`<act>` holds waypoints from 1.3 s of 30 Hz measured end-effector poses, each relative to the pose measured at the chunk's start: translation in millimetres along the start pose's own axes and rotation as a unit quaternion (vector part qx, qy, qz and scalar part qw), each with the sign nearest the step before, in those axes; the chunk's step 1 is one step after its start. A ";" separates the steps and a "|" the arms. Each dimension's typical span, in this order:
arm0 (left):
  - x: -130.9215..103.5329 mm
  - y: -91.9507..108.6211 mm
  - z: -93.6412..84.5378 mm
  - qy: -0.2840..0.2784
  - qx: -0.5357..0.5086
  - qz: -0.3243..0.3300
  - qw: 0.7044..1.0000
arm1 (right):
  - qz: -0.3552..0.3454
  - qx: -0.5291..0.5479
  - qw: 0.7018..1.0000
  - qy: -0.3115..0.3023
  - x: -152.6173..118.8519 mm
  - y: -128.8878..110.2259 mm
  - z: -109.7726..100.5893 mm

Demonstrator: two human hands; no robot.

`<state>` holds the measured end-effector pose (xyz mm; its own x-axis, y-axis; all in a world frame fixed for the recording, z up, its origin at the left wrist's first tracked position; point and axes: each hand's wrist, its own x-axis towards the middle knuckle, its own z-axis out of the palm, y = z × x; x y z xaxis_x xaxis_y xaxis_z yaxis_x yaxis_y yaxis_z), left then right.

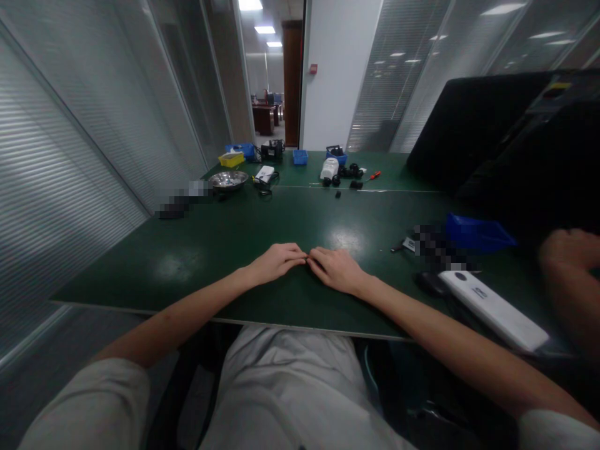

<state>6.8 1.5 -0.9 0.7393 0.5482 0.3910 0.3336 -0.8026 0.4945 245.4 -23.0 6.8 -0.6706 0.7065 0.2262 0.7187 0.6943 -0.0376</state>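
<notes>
green table [281, 215] is stretching ahead, and my left hand [277, 261] and right hand [338, 270] are both pinching a dark bit [307, 259]; it's sitting right between my fingertips, neither hand lying nearer; i'm not making out its long axis.

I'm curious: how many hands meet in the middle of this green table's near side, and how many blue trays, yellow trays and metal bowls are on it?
Hands: 2
Blue trays: 4
Yellow tray: 1
Metal bowl: 1
Total: 8
</notes>
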 end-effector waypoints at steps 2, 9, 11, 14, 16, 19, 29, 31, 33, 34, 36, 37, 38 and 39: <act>0.4 -1.4 -1.2 0.003 -0.013 -0.005 1.000 | 0.002 0.003 1.000 -0.002 -0.3 0.5 0.0; 2.6 -18.3 -10.0 0.058 -0.013 -0.053 0.997 | 0.007 0.007 1.000 -0.013 -0.5 -0.8 -3.6; 3.9 -26.5 -8.9 0.049 0.036 -0.050 0.997 | 0.009 0.005 1.000 -0.013 -0.2 -0.8 -4.0; 4.9 -36.8 -4.8 0.028 0.086 -0.045 0.995 | 0.010 0.008 1.000 -0.012 0.1 -0.3 -3.8; 4.6 -40.7 -3.2 0.021 0.094 -0.046 0.994 | 0.009 0.006 1.000 -0.012 0.2 0.0 -3.6; 2.7 -41.0 -5.3 0.011 0.093 -0.051 0.994 | 0.010 0.001 1.000 -0.013 0.1 0.0 -3.6; -1.4 -1.1 -10.3 0.017 0.028 -0.029 0.999 | 0.035 0.104 0.993 0.053 -4.1 10.1 -3.1; 0.0 0.7 -6.8 0.009 0.031 -0.037 0.999 | 0.041 0.107 0.991 0.069 -5.1 12.9 -3.2; 1.1 -1.5 -5.5 0.007 0.039 -0.043 0.998 | 0.043 0.106 0.991 0.075 -5.5 14.3 -3.4; 1.4 -3.5 -5.9 0.007 0.043 -0.041 0.998 | 0.043 0.107 0.991 0.074 -5.5 14.5 -3.5; 1.5 -7.5 -7.9 0.011 0.046 -0.031 0.998 | 0.043 0.109 0.990 0.073 -5.0 14.1 -3.9; 1.4 -9.1 -8.8 0.015 0.046 -0.026 0.998 | 0.042 0.110 0.990 0.071 -4.6 13.7 -4.2; 1.2 -10.4 -9.5 0.018 0.046 -0.024 0.999 | 0.043 0.110 0.991 0.069 -4.3 13.3 -4.6; 0.9 -11.2 -9.8 0.022 0.045 -0.026 0.998 | 0.043 0.110 0.991 0.067 -4.1 12.9 -5.2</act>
<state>-2.0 13.3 1.5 0.6943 0.5973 0.4015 0.4229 -0.7900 0.4439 258.4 -17.6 10.4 -0.5674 0.7500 0.3400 0.7046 0.6558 -0.2708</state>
